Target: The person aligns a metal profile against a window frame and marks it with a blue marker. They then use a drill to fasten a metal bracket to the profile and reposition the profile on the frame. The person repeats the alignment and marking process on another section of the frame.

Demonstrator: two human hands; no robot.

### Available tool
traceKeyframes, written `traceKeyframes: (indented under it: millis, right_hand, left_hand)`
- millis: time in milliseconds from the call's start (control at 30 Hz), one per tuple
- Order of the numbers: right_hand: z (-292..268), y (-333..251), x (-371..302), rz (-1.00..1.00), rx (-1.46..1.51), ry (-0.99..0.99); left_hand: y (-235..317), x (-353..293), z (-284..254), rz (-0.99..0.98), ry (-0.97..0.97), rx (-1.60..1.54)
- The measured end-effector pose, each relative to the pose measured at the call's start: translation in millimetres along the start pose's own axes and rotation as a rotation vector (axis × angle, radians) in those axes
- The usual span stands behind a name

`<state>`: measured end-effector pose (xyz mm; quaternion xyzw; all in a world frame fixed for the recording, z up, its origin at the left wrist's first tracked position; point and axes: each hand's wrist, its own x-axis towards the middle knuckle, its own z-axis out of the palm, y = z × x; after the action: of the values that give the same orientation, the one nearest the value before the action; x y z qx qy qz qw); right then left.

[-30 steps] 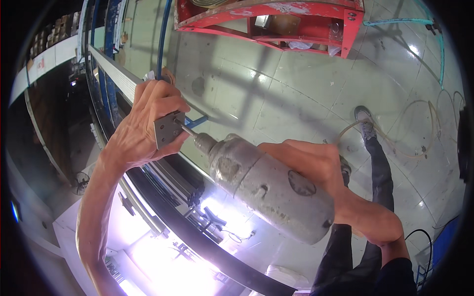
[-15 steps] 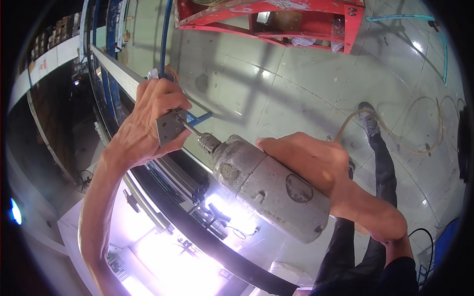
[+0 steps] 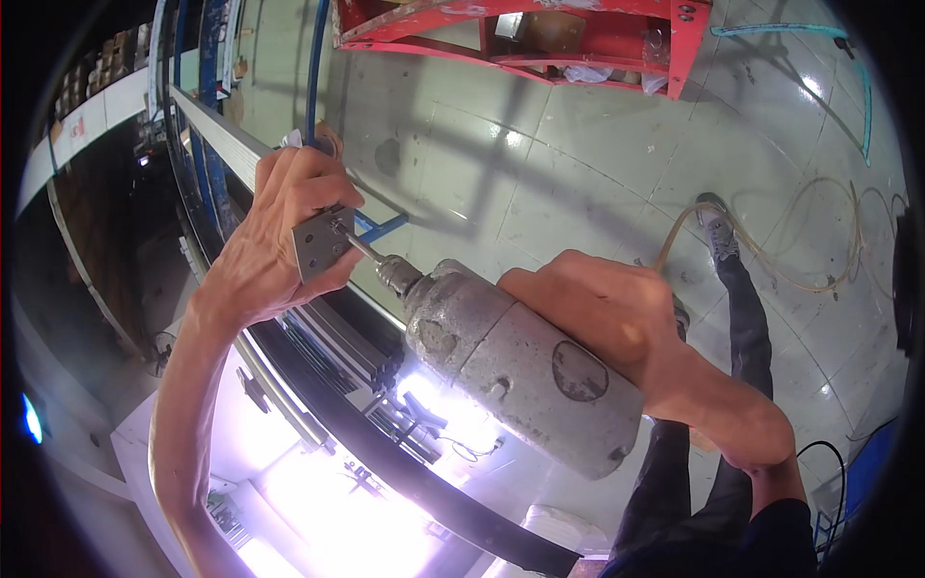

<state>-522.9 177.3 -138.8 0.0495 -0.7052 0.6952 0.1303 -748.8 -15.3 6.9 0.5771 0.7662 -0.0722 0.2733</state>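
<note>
The left hand (image 3: 279, 241) closes its fingers (image 3: 332, 197) around a small grey metal block (image 3: 323, 244), holding it up against a long pale rail (image 3: 217, 135) that runs toward the upper left. The right hand (image 3: 607, 318) wraps its fingers tightly around the rear of a worn grey drill (image 3: 515, 371), whose thick round body slants from lower right to upper left. The drill's chuck (image 3: 397, 275) sits just beside the block, and its thin bit (image 3: 358, 248) touches the block's face. Below the drill, dark curved frame bars (image 3: 385, 462) sweep across a very bright patch where detail is washed out. The floor (image 3: 540, 164) is pale tile, with a red metal frame (image 3: 540, 34) along its far edge and a pale hose (image 3: 771, 250) looping on it at the right. The person's dark trouser leg and shoe (image 3: 718, 231) stand on the floor near the hose.
</note>
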Motion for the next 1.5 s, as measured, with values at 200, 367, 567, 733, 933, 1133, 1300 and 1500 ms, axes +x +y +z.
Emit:
traceKeyframes:
  millis: [200,367,567,733,933,1133,1300,1500]
  right_hand:
    - [1.9,-0.1,-1.1,0.001,-0.023,0.004]
    - [6.2,3.6,-0.4,-0.039,-0.046,0.052]
    - [5.9,-4.1,-15.1,-0.037,-0.06,0.029]
    - [16.2,-2.5,-27.4,-0.014,-0.002,0.044]
    - [28.9,-2.4,-20.9,0.013,0.044,0.126]
    - [32.3,-3.5,-13.6,0.042,0.061,0.119]
    - [36.0,-4.2,-13.3,0.041,0.004,0.14]
    - [32.2,-0.9,-11.1,-0.024,-0.08,0.121]
  left_hand:
    - [0.5,-0.8,1.6,-0.013,0.008,0.003]
    - [1.3,1.0,3.9,-0.013,0.009,-0.005]
    - [4.5,-2.5,0.0,-0.036,-0.003,0.004]
    - [6.8,-0.8,-0.3,-0.029,0.01,0.021]
    - [7.7,0.9,0.4,-0.02,0.022,0.028]
    - [9.7,1.6,-0.9,-0.022,0.017,0.03]
    - [10.3,1.0,-1.5,-0.05,0.002,0.019]
    - [8.3,-2.0,-1.4,-0.051,-0.006,-0.018]
